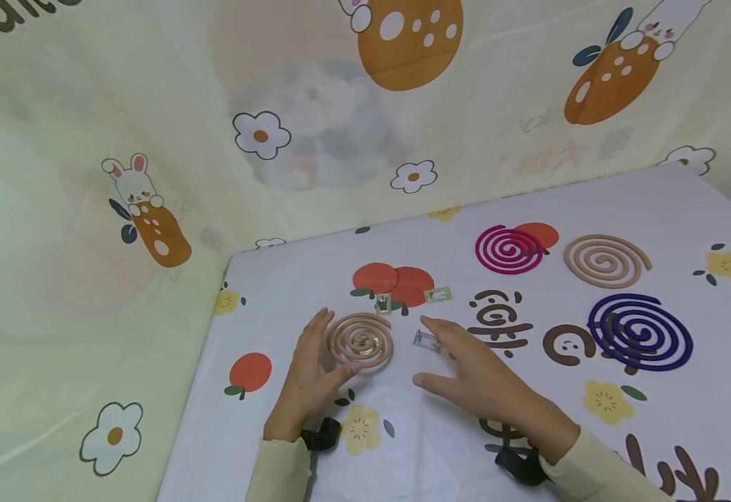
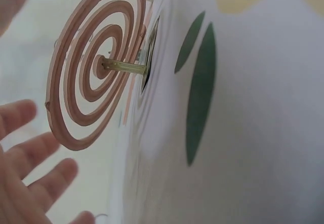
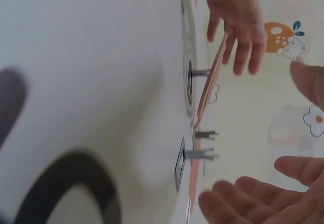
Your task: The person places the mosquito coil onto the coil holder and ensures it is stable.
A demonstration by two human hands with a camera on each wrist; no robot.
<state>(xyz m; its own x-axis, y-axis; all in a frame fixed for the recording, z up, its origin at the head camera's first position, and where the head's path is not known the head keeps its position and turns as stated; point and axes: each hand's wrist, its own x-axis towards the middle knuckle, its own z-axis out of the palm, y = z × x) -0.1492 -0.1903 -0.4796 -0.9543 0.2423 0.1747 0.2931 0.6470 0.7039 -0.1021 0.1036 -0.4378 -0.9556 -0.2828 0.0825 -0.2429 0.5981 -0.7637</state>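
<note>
A tan mosquito coil sits raised on a small metal stand, its centre set on the upright prong. In the left wrist view the coil tilts over the tabletop. My left hand is spread around its left side, fingertips near the outer ring and thumb at the front rim. To the right, my right hand hovers with thumb and fingers apart, holding nothing. Close to its fingertips stands a second metal stand without a coil, its forked prong showing in the right wrist view.
Two more small metal stands, one behind the raised coil and another to its right, lie on the printed tablecloth. Farther right are a magenta coil, another tan coil and a dark blue coil. A patterned curtain borders the table.
</note>
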